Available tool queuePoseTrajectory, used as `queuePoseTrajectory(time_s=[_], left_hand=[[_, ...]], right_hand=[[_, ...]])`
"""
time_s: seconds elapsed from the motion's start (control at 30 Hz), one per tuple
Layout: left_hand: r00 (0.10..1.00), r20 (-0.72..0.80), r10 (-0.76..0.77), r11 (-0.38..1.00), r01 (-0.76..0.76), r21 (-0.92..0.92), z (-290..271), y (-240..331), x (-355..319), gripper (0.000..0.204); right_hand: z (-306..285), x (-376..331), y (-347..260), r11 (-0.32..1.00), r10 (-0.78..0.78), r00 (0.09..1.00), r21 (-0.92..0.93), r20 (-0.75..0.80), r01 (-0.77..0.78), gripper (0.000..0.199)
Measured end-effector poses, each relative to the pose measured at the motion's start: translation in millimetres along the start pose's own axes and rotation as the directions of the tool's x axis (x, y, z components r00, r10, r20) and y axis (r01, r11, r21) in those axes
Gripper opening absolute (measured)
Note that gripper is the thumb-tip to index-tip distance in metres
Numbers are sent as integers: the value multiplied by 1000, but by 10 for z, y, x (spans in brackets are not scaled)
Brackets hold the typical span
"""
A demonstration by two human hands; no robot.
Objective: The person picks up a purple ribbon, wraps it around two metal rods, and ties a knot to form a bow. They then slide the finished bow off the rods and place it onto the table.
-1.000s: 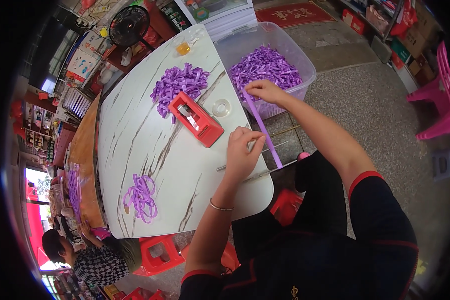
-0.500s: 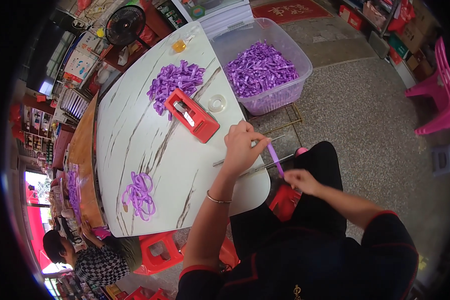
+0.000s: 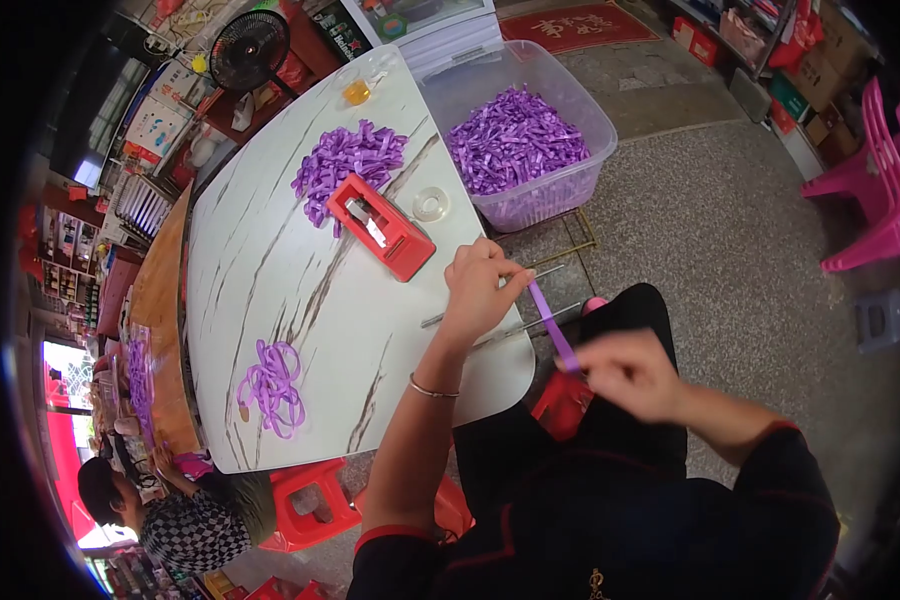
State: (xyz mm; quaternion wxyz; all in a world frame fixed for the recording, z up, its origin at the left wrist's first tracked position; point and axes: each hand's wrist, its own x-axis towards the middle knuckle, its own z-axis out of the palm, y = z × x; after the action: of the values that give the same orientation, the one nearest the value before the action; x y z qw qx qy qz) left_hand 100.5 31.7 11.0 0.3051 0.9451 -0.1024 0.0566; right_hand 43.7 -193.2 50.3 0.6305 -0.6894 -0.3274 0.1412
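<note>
A purple ribbon strip (image 3: 552, 323) stretches between my two hands just past the near edge of the white marbled table (image 3: 270, 270). My left hand (image 3: 480, 290) pinches its upper end at the table edge. My right hand (image 3: 630, 372), blurred, grips its lower end over my lap. A red tape dispenser (image 3: 380, 227) lies on the table beyond my left hand, with a clear tape roll (image 3: 430, 204) beside it. A heap of cut purple ribbon pieces (image 3: 350, 160) lies behind the dispenser. Looped purple ribbons (image 3: 273, 385) lie near the table's left front.
A clear plastic bin (image 3: 530, 130) full of purple ribbon stands to the right of the table. Pink plastic chairs (image 3: 875, 190) stand at far right. A black fan (image 3: 248, 48) is behind the table. Another person in a checked top (image 3: 185, 520) sits at lower left, near red stools (image 3: 310, 500).
My right hand went from the bin down to my lap, pulling the purple strip taut from my left hand. My left hand stayed at the table edge.
</note>
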Motion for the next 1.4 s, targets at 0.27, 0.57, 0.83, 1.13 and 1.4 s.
queuePoseTrajectory(time_s=[0.27, 0.57, 0.83, 1.13, 1.4], left_hand=[[977, -186, -102, 933, 29, -358, 89, -163, 52, 15], [989, -135, -53, 988, 32, -149, 35, -21, 6, 14], [999, 18, -33, 999, 33, 26, 7, 12, 15, 16], [997, 50, -53, 997, 49, 64, 2, 37, 22, 19], [982, -189, 20, 993, -42, -114, -1, 165, -248, 22]], right_hand=[[-269, 1351, 816, 922, 305, 951, 264, -49, -282, 21], [-75, 894, 1367, 734, 591, 795, 315, 138, -601, 22], [410, 173, 1098, 733, 531, 829, 586, -175, -346, 13], [452, 203, 1047, 595, 589, 798, 736, -127, -323, 11], [335, 229, 926, 653, 665, 745, 525, -53, -546, 22]])
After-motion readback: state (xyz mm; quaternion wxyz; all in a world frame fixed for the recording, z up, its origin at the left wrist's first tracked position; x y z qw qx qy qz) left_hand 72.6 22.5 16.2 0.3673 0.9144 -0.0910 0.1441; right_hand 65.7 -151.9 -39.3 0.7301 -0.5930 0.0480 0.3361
